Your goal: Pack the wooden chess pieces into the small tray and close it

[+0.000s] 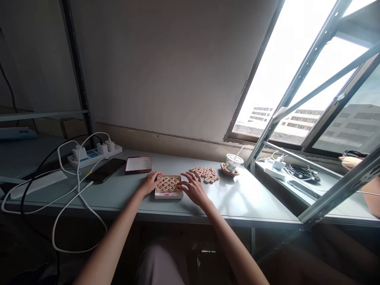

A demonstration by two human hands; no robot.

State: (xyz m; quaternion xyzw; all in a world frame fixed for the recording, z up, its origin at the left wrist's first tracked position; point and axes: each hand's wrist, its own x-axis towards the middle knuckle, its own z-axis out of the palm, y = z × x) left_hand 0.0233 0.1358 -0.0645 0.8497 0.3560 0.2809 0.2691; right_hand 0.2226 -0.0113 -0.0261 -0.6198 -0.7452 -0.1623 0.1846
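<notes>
A small shallow box [169, 196] rests on the table near its front edge. Inside it, round wooden Chinese chess pieces [166, 183] with dark characters stand in rows, and the front strip of the box floor shows red marks. My left hand [149, 183] lies at the box's left side, its fingers stretched over the back left corner and touching the pieces there. On the right side, my right hand [194, 188] has its fingers spread, with the thumb and a fingertip at the rightmost pieces. More loose chess pieces [208, 173] lie in a cluster beyond my right hand.
A box lid [138, 164] lies at the back left, beside a black phone [107, 170]. Further left are a power strip [92, 156] and looping white cables [78, 190]. A lidded plastic cup [234, 162] stands in a brown holder [225, 171]. Another person's arm [371, 194] shows far right.
</notes>
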